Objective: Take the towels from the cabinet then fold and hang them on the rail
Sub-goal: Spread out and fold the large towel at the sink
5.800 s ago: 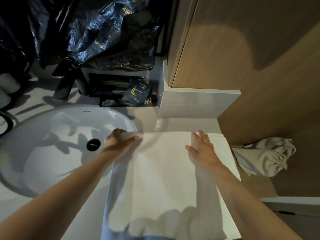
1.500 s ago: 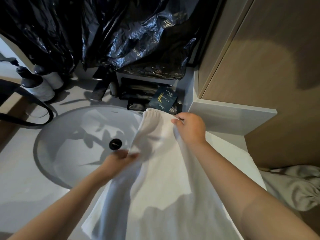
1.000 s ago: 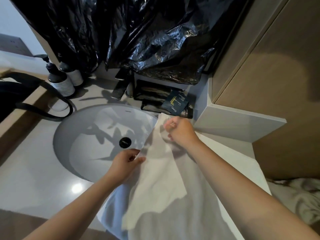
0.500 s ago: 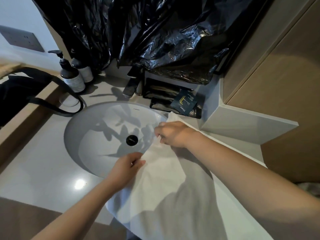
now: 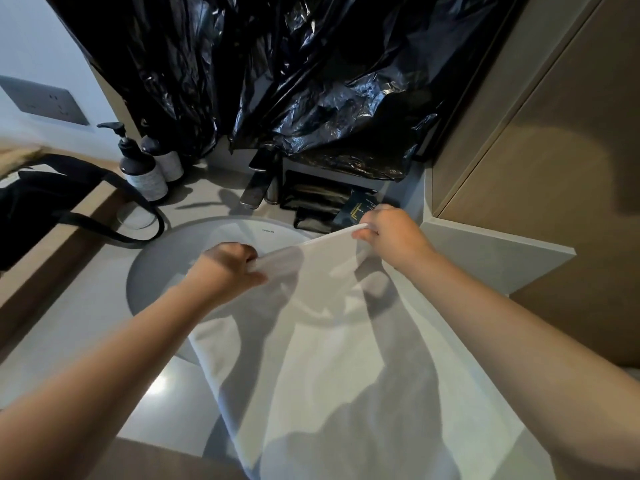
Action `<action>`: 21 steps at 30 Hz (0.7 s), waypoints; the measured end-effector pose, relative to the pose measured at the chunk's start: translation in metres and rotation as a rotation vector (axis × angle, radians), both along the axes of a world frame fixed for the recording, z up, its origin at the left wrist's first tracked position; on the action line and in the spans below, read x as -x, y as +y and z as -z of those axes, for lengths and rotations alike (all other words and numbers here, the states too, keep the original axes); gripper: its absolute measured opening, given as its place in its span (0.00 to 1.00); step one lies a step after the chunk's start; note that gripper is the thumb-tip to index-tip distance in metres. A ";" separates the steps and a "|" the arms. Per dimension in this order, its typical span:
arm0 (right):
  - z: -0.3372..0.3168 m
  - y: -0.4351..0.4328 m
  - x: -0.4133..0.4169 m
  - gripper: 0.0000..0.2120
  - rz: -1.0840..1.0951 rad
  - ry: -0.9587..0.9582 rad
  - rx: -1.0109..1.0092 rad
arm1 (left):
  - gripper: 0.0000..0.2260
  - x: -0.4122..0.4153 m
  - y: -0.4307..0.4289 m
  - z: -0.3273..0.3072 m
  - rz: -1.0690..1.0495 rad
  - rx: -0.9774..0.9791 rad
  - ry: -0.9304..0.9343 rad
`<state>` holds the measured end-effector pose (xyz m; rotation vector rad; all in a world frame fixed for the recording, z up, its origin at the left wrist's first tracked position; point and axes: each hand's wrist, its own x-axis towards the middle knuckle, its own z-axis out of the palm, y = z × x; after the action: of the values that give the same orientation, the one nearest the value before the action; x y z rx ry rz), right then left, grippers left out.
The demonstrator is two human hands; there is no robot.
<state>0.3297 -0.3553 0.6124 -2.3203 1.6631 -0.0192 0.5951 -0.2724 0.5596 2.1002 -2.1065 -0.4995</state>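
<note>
- While left hand [image 5: 225,268] and right hand [image 5: 391,237] clamp its top edge, towel [image 5: 346,368] hangs toward the body, draped over counter [image 5: 86,334] front and part of sink [image 5: 162,271]; white, plain, softly creased
- held edge runs near-left to far-right; taut between grips
- left fist curled on near corner; right pinches far corner; left nearer the body

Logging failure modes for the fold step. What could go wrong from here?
1. The left hand and right hand pinch the towel only by its top edge; if either grip slips, the fold may fall apart.
2. The towel hangs partly over the sink basin; slack could sag into it.
3. The right hand is close to the dark packets and might knock them.
</note>
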 end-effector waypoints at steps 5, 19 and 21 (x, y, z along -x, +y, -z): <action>0.008 0.015 0.009 0.12 0.062 -0.167 0.152 | 0.19 -0.011 0.024 -0.013 0.006 0.136 -0.173; -0.014 0.086 0.069 0.06 -0.039 -0.351 0.256 | 0.12 0.067 0.150 -0.060 0.115 0.208 -0.181; -0.016 0.109 0.091 0.07 -0.022 -0.370 0.238 | 0.12 0.088 0.172 -0.058 0.127 0.202 -0.127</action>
<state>0.2392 -0.2467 0.6280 -2.3180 1.5133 -0.6333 0.5075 -0.1005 0.6174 1.9432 -2.2622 -0.1600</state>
